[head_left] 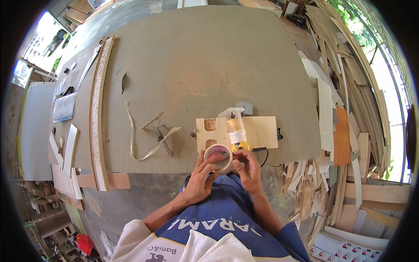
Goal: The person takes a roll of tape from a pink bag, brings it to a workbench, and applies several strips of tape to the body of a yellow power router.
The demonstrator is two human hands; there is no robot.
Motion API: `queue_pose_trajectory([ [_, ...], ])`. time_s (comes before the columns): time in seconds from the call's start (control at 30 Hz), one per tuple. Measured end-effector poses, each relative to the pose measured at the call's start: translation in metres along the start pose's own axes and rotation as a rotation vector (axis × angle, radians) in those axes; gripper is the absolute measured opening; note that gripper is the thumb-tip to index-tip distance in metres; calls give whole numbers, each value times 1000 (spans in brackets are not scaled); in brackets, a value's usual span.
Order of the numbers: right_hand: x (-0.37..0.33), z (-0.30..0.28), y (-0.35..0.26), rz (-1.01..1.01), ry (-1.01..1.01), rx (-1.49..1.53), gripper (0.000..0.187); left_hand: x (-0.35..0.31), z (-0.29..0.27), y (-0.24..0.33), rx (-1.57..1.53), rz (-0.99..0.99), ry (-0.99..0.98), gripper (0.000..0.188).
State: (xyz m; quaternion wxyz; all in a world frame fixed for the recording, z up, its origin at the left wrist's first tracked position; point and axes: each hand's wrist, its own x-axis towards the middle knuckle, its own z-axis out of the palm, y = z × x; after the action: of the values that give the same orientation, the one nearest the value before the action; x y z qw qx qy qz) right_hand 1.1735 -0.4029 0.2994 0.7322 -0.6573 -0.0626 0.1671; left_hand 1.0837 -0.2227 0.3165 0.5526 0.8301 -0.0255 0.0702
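Observation:
A roll of tape, a pale ring with a pinkish inside, is tilted up at the table's near edge. My left hand is closed round its left side, fingers reaching over the rim. At the roll's right edge, my right hand has thumb and fingers curled against it; any loose tape end is too small to make out. Just beyond lies a yellow trim router with a clear base, on its side. It rests across a light board with two rough cut-outs and another pale board.
A small grey plate lies beyond the router, whose black cable runs off the right side. Left of the boards are a curled strip and a thin metal tool. A long wooden strip lies along the table's left part.

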Motion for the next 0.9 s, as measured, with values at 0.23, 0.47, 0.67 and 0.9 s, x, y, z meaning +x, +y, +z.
queue_pose_trajectory([
  [0.23, 16, -21, -22, -264, -215, -405, 15, 0, -10, 0, 88, 18, -148, 26],
  [0.47, 20, -19, -22, -461, -291, -616, 12, 7, -21, 11, 182, 25, -228, 31],
  [0.67, 18, -19, -8, -434, -289, -548, 8, 11, -24, 13, 193, -23, -265, 30],
  [0.9, 18, -15, -14, -109, -80, 110, 10, 13, -24, 13, -42, -197, -163, 24],
])
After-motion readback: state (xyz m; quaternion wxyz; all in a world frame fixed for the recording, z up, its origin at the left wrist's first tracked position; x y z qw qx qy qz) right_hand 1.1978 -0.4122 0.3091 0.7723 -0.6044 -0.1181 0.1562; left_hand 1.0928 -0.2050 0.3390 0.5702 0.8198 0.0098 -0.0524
